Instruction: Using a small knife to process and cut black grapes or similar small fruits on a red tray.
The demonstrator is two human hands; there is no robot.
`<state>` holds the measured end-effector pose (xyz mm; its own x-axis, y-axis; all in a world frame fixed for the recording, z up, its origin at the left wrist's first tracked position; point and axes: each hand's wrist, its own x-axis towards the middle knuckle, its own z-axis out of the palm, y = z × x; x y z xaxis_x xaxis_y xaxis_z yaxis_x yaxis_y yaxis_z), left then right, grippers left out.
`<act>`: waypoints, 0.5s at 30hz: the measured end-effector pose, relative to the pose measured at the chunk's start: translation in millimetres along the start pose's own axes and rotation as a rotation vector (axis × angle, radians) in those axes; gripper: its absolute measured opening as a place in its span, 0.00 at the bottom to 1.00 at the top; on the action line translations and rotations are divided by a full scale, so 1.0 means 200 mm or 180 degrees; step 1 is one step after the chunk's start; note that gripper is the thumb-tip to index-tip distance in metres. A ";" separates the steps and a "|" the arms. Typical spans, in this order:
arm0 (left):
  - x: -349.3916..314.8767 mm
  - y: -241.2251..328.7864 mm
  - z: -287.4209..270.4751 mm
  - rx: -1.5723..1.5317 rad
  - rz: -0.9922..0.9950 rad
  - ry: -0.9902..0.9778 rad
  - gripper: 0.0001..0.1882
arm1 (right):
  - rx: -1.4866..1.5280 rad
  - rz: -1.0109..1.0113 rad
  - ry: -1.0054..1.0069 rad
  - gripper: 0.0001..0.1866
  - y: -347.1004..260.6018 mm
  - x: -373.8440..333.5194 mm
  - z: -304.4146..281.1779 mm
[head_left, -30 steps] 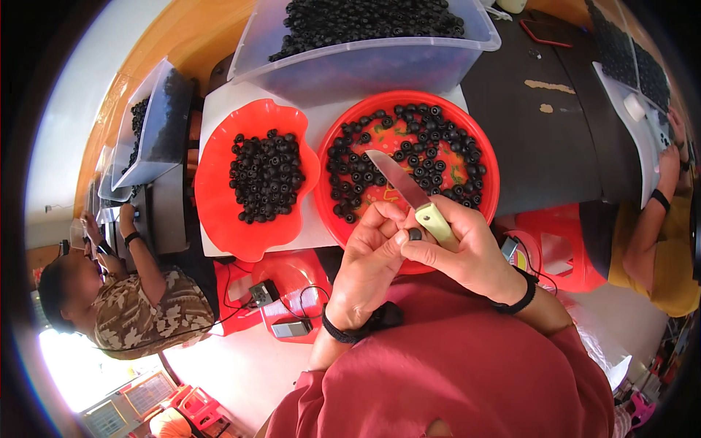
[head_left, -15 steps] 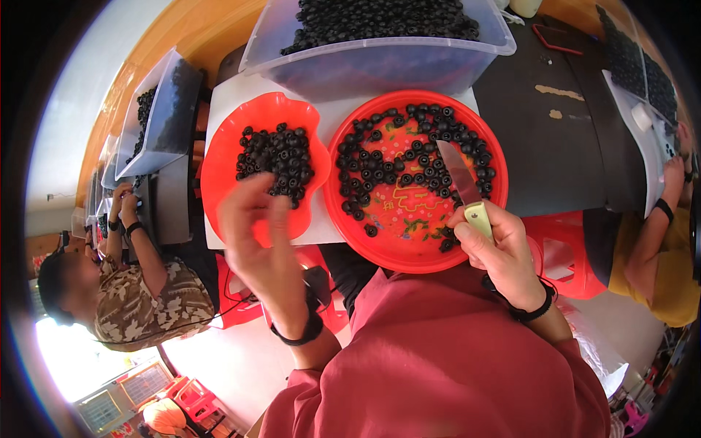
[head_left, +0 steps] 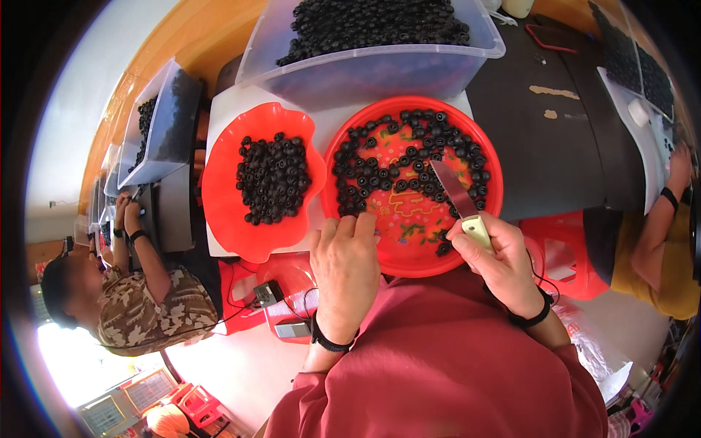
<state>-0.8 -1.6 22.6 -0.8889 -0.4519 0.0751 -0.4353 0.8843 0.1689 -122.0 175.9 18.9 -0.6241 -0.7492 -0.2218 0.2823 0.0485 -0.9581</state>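
My right hand (head_left: 500, 263) grips a knife (head_left: 471, 223) by its pale yellow-green handle. Its blade points up and to the left over a round red tray (head_left: 499, 175) with a floral pattern. Small black ring-like pieces (head_left: 431, 135) with holes lie scattered in the tray. My left hand (head_left: 343, 277) bends its fingers down at the tray's near left rim, with the fingertips partly hidden; what they hold, if anything, does not show. Left of the tray, a scalloped red bowl (head_left: 219, 197) holds a heap of the same black pieces (head_left: 274, 179).
A large clear bin (head_left: 380, 69) of black pieces stands behind tray and bowl. A dark red phone-like object (head_left: 553, 38) lies on the dark tabletop (head_left: 540, 139). One person (head_left: 157, 299) works at the left, another (head_left: 661, 248) at the right. Small devices with cables (head_left: 292, 330) sit beside my left wrist.
My left hand has moved from over the bowl rightward to the tray's near left rim, and its fingers have curled down. The right hand and knife have barely shifted.
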 end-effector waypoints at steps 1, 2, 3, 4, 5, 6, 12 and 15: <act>0.00 -0.01 0.00 -0.0316 -0.0033 0.0052 0.16 | -0.0056 -0.0042 0.0001 0.06 0.00 0.00 0.00; 0.00 -0.01 0.00 -0.0640 -0.0069 0.0101 0.17 | -0.0051 -0.0042 0.0020 0.06 0.00 0.00 0.00; 0.00 -0.01 0.00 -0.0642 -0.0053 0.0093 0.17 | -0.0093 -0.0040 0.0010 0.06 0.00 0.00 0.00; 0.00 -0.02 0.00 -0.1203 -0.0256 0.0085 0.17 | -0.0136 -0.0037 -0.0002 0.05 0.01 0.00 0.00; 0.00 -0.02 -0.01 -0.1758 -0.0474 0.0079 0.17 | -0.0133 -0.0034 -0.0002 0.05 0.00 0.00 0.00; 0.00 -0.01 -0.01 -0.1757 -0.0478 0.0076 0.17 | -0.0188 -0.0058 -0.0026 0.05 0.00 0.01 0.01; 0.02 -0.01 -0.01 -0.3450 -0.0786 0.0064 0.16 | -0.0374 -0.0355 -0.0145 0.07 -0.03 0.04 0.06; 0.02 -0.02 0.01 -0.5292 -0.0653 -0.0280 0.13 | -0.0391 -0.0485 -0.0220 0.13 -0.03 0.06 0.10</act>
<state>-1.5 -7.2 20.8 -0.8703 -0.4777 -0.1202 0.0254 -0.2873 0.9575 -115.4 153.4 25.1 -0.6000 -0.7974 -0.0638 0.0948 0.0083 -0.9955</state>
